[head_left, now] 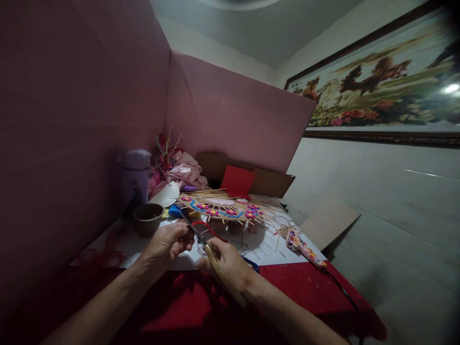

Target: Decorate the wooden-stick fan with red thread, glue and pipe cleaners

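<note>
My left hand (169, 242) is closed in a pinch on a thin red strand (207, 226) that curls toward the stick fan. My right hand (227, 261) grips scissors (201, 239) with pale handles; the dark blades point up and left, next to the fingers of the left hand. Just beyond both hands lies a fan-shaped piece of thin wooden sticks (230, 206) decorated with pink flowers and a blue wavy line. Both hands are over a white sheet (266, 249) on a red table cloth (305, 287).
A brown cup (148, 218) and a lilac flask (134, 175) stand at the left by the pink partition (89, 120). A patterned glue gun (304, 247) with its cord lies right. Cardboard box with a red card (237, 181), pink cloth and a white paper plate (166, 194) sit behind.
</note>
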`<state>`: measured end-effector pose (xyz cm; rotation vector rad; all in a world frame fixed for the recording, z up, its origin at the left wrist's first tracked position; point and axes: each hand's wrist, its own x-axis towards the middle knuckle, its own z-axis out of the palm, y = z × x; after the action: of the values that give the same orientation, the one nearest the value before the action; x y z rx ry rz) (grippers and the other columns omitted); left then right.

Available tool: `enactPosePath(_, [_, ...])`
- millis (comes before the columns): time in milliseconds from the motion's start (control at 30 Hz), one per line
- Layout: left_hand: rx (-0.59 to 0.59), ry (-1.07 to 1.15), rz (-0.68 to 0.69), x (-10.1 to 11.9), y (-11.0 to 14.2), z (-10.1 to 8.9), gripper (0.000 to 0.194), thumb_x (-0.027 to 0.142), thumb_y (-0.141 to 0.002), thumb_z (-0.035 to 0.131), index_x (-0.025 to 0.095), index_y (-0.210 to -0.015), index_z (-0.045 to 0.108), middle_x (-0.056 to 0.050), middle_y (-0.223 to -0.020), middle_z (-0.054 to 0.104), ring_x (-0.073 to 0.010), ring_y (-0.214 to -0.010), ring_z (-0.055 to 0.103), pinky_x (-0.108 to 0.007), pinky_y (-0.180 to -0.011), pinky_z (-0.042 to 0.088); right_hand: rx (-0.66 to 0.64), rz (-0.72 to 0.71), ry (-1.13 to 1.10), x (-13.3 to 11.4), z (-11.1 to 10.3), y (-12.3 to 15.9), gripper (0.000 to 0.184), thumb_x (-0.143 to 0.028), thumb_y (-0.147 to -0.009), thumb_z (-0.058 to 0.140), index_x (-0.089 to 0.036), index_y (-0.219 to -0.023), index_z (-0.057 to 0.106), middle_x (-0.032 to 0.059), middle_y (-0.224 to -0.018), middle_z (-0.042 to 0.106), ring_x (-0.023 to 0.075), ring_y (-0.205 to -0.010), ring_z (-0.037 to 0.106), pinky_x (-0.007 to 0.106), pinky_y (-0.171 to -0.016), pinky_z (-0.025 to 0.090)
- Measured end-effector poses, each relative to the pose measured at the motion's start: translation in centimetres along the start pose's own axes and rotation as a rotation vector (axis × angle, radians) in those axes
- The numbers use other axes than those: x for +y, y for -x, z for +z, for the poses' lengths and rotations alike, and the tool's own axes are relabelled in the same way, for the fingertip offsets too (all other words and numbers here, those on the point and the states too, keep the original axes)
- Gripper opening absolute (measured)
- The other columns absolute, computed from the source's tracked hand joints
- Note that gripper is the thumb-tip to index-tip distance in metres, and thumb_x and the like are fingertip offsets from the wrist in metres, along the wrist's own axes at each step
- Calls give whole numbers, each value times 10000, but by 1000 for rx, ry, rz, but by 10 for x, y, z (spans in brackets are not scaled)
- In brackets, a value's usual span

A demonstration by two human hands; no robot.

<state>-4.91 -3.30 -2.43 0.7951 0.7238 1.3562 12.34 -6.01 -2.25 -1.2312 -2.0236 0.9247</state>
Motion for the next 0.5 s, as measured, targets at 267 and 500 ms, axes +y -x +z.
enactPosePath(267, [-17, -84, -34, 4, 1, 3, 187, 195, -470, 740, 108, -568, 606, -33, -495, 589, -128, -457, 518, -237, -420, 390, -126, -7, 2, 1, -10, 0, 423, -569, -790, 553, -180, -927, 458, -27, -733, 482, 109, -631, 409, 221, -554, 336])
enactPosePath(500, [-54, -98, -34, 5, 2, 3, 155, 175, -504, 720, 110, -573, 598, -44, -515, 597, -134, -477, 534, -243, -442, 403, -97, -12, 35, -2, -10, 3, 534, -678, -721, 569, -183, -897, 472, -24, -738, 498, 120, -653, 438, 223, -564, 338])
